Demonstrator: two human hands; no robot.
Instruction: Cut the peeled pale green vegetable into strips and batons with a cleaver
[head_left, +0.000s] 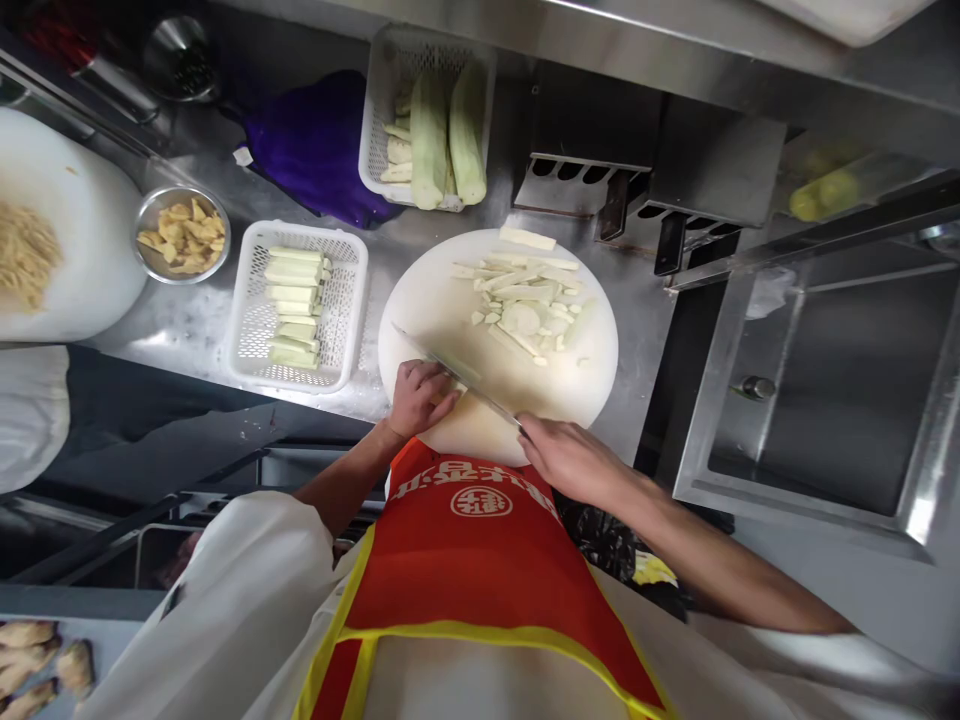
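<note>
1. The steel desk [195, 330] carries everything; a round white cutting board [435, 300] sits near its front edge, right before the person's red apron [480, 560], with a sink [825, 400] off to the person's right.
2. Progress, as I judge it: well under way, not finished. A white basket [251, 300] left of the board holds a neat stack of cut pale-green strips [294, 305], so a good share looks done — yet a second basket [379, 120] at the back holds whole peeled vegetables [442, 140] that look uncut.
3. On the far half of the board lies a loose heap of cut pieces [525, 300], strips and a few round slices, not gathered into any basket.
4. The piece being cut [469, 425] is at the board's near edge, pale, mostly hidden under hand and blade; its long axis seems to run left to right across the person, though I cannot tell for sure.
5. The knife [457, 375] lies on a diagonal — tip toward far left, handle toward near right — crossing over the piece.
6. The left hand [416, 398] has its fingers curled down on the piece, pinning it just beside the blade.
7. The right hand [570, 460] has its fingers closed round the knife handle.
</note>
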